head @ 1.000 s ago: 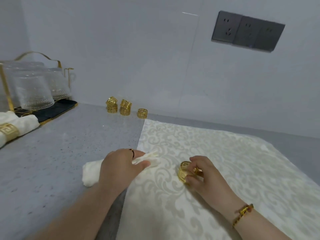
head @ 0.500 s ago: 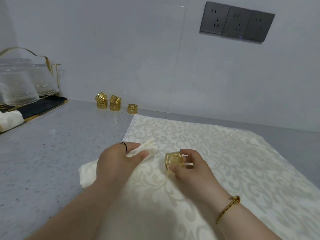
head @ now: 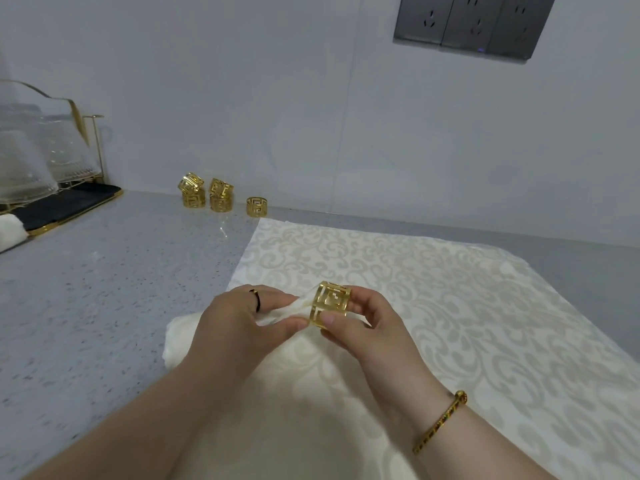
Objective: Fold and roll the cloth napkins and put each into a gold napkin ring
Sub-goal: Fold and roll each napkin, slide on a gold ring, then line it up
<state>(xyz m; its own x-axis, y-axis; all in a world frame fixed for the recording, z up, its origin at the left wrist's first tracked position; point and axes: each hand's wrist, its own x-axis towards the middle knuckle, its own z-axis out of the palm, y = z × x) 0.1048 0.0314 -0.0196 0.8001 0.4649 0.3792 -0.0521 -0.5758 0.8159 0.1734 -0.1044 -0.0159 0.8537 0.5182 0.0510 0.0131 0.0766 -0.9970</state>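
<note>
My left hand [head: 239, 323] grips a rolled cream napkin [head: 178, 337] near its right end, lifted a little off the counter. My right hand [head: 367, 323] pinches a gold napkin ring [head: 330, 304] between thumb and fingers. The tip of the napkin roll sits inside the ring's left opening. Several spare gold rings [head: 207, 195] stand by the back wall, two pairs stacked and one single [head: 257, 206].
A large cream damask cloth [head: 450, 306] lies spread over the grey speckled counter [head: 86, 289] under my hands. At the far left stands a gold rack with upturned glasses [head: 41, 157] on a black tray, a rolled napkin [head: 10, 232] beside it. Wall sockets [head: 474, 26] are above.
My right hand lifted the gold ring off the cloth and brought it left onto the napkin's tip. My left hand raised the roll's end toward it.
</note>
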